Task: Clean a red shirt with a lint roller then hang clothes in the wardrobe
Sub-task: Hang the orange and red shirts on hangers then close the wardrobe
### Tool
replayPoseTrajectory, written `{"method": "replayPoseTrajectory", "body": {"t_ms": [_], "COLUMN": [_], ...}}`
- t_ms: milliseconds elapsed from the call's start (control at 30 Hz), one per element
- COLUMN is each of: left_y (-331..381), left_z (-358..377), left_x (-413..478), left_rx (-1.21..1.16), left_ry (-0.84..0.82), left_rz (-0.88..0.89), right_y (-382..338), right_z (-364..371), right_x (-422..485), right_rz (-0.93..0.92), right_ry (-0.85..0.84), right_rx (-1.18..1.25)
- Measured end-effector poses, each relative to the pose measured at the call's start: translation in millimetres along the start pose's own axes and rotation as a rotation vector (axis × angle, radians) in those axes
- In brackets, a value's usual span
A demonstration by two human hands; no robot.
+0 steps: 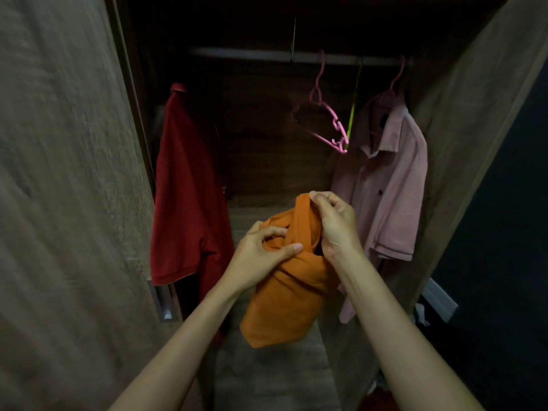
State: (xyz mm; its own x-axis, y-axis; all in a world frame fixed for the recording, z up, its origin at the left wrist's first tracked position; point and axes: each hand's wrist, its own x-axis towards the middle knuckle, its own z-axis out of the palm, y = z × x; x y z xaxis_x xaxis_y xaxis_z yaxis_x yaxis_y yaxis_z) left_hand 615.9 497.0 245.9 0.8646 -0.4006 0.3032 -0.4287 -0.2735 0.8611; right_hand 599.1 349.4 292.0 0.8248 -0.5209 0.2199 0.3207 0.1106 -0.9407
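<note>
I hold a bunched orange shirt in front of the open wardrobe. My left hand grips a fold of its fabric, thumb pressed across it. My right hand pinches the shirt's top edge and lifts it. A red shirt hangs at the left end of the wardrobe rail. An empty pink hanger dangles tilted from the rail at the middle right. A pink button shirt hangs on another pink hanger at the right.
The wardrobe's wooden doors stand open on both sides: left door, right door. A metal handle sits on the left door's edge. Between the red and pink shirts the rail is bare. A thin green rod hangs beside the empty hanger.
</note>
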Motion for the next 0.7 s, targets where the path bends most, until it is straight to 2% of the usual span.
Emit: {"method": "replayPoseTrajectory", "body": {"t_ms": [67, 167, 300, 467, 600, 700], "left_y": [-3, -6, -7, -3, 0, 4], "left_z": [4, 5, 3, -3, -4, -2], "left_x": [6, 11, 13, 19, 22, 22], "left_rx": [0.006, -0.116, -0.199, -0.292, -0.327, -0.346], "left_ry": [0.049, 0.076, 0.127, 0.159, 0.118, 0.102], "left_rz": [0.019, -0.015, -0.018, -0.009, 0.005, 0.011], "right_y": [-2, -2, 10, 23, 22, 19], "right_z": [-1, -10, -34, -49, -41, -36], "right_x": [-2, -3, 3, -1, -9, -12], "right_rz": [-0.010, -0.027, -0.172, -0.105, -0.066, -0.104], "right_ry": [-0.007, -0.051, -0.119, -0.256, -0.271, -0.257], "right_rx": [0.029, 0.085, -0.168, -0.332, -0.312, -0.242]}}
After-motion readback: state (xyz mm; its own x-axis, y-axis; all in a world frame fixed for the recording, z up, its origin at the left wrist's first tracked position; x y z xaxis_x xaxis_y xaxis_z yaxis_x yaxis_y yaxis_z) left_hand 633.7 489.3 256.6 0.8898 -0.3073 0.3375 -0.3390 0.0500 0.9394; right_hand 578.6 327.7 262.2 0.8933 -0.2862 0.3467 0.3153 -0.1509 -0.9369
